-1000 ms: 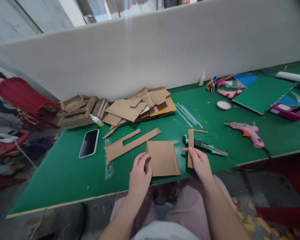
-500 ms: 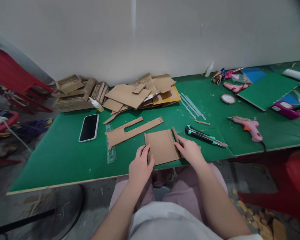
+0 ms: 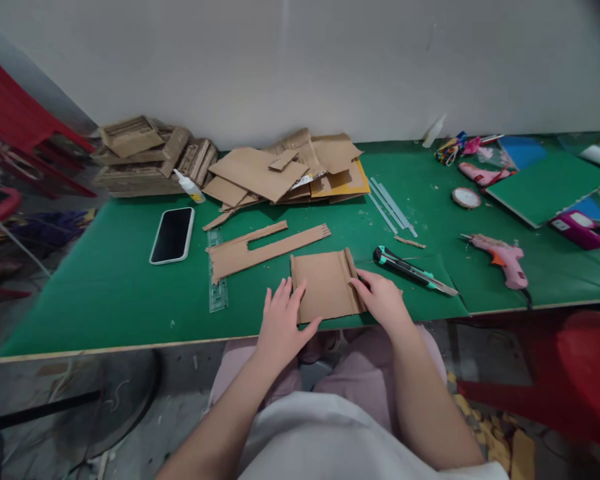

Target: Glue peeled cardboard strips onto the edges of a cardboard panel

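- Reaching fwd w/ both forearms over front edge of green worktop (image 3: pixel 105 287), angling in from either side of lap.
- Resting L hand (image 3: pixel 283 327) palm down by near-L corner of cardboard panel (image 3: pixel 325 287), spreading fingers fwd at L edge, sticking thumb out to R; loose, not grasping.
- Pinching cardboard strip (image 3: pixel 351 263) w/ R hand (image 3: pixel 385 300) along panel's R edge, setting thumb on inner side, curling fingers round outer side.
- Working on panel flat on worktop, betw. hands, close to front edge.
- Having utility knife (image 3: pixel 415 270) lying just beyond R hand, blade out; pink glue gun (image 3: pixel 500 257) farther R.
- Also facing slotted cardboard pc. (image 3: pixel 270 252) partly covering clear ruler (image 3: pixel 219 297), L of panel; phone (image 3: pixel 173 235) farther L.
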Motion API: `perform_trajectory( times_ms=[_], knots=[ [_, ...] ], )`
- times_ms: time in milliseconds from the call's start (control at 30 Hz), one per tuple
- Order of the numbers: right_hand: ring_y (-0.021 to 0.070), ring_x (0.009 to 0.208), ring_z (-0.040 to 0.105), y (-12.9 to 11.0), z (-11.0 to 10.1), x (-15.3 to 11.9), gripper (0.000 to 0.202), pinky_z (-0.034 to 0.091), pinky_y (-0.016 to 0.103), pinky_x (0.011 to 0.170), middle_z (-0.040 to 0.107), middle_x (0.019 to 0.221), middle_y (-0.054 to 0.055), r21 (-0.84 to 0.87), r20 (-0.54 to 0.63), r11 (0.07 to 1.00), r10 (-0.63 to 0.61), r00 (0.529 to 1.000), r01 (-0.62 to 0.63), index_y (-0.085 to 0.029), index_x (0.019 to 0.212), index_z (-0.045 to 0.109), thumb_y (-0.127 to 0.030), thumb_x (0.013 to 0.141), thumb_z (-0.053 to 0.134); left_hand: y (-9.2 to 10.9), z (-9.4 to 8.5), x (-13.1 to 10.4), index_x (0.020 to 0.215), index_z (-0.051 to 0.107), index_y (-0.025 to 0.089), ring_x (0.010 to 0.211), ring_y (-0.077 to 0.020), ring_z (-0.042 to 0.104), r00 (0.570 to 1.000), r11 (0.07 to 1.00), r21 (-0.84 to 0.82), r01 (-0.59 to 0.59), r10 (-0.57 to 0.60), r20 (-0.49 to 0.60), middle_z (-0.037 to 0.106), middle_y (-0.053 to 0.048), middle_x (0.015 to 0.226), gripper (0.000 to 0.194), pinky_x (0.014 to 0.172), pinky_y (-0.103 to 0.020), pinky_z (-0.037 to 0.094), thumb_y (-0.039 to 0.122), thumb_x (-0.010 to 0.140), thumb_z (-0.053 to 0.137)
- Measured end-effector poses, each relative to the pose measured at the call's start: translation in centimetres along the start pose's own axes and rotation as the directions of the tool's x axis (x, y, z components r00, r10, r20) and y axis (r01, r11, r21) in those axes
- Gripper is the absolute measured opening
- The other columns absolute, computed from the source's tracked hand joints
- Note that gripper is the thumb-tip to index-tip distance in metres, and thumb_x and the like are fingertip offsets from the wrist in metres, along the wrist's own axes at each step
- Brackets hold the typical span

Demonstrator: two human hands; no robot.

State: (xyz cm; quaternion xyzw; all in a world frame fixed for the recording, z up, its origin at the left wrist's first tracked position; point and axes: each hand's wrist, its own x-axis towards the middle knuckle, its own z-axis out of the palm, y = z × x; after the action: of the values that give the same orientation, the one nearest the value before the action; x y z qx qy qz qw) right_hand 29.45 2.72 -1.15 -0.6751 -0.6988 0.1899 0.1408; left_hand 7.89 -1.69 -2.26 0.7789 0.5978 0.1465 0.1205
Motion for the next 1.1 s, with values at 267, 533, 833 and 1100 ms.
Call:
perform_trajectory(
  times_ms=[267,533,833,1100],
  knots=[
    [0.0203,0.085,0.061,-0.26,0.63,-0.15,0.035,0.043,0.026,0.069,0.066,0.097,0.009,-0.078,-0.023,0.997,-0.020,1.000,0.018,-0.019,0.110,0.058,-0.034,0.088,0.038,-0.35,0.19,0.13,0.134,0.025,0.016,0.131,-0.0285,0.023,0.999,1.000,-0.002,-0.019,0.019,0.035,0.033,-0.017,0.137,0.070,0.106,-0.051,0.018,0.049,0.077,0.049],
    [0.0209,0.089,0.060,-0.47,0.96,-0.07,0.035,0.043,0.027,0.074,0.065,0.096,0.011,-0.081,-0.021,0.996,-0.050,0.999,0.048,-0.014,0.112,0.057,-0.030,0.088,0.036,-0.20,0.09,0.17,0.135,0.021,0.016,0.131,-0.0296,0.023,0.999,0.999,-0.028,-0.025,0.026,0.039,0.032,-0.018,0.138,0.073,0.104,-0.052,0.020,0.048,0.076,0.051],
    [0.0207,0.087,0.061,-0.55,0.51,-0.09,0.036,0.044,0.027,0.072,0.065,0.097,0.011,-0.126,0.020,0.992,-0.028,0.999,0.031,-0.016,0.115,0.056,-0.028,0.089,0.034,-0.46,0.61,0.11,0.138,-0.003,0.011,0.129,-0.0301,0.027,1.000,0.999,-0.037,-0.016,0.015,-0.021,0.030,-0.021,0.138,0.095,0.105,-0.050,0.021,0.051,0.074,0.055],
    [0.0207,0.089,0.061,-0.01,0.55,0.02,0.036,0.044,0.028,0.074,0.066,0.098,0.010,-0.101,0.034,0.994,-0.049,0.998,0.052,-0.017,0.115,0.056,-0.027,0.089,0.033,-0.61,0.92,0.05,0.138,-0.004,0.011,0.129,-0.0319,0.027,0.999,0.999,-0.024,-0.026,0.025,-0.043,0.028,-0.022,0.139,0.097,0.104,-0.050,0.024,0.053,0.073,0.055]
  ],
)
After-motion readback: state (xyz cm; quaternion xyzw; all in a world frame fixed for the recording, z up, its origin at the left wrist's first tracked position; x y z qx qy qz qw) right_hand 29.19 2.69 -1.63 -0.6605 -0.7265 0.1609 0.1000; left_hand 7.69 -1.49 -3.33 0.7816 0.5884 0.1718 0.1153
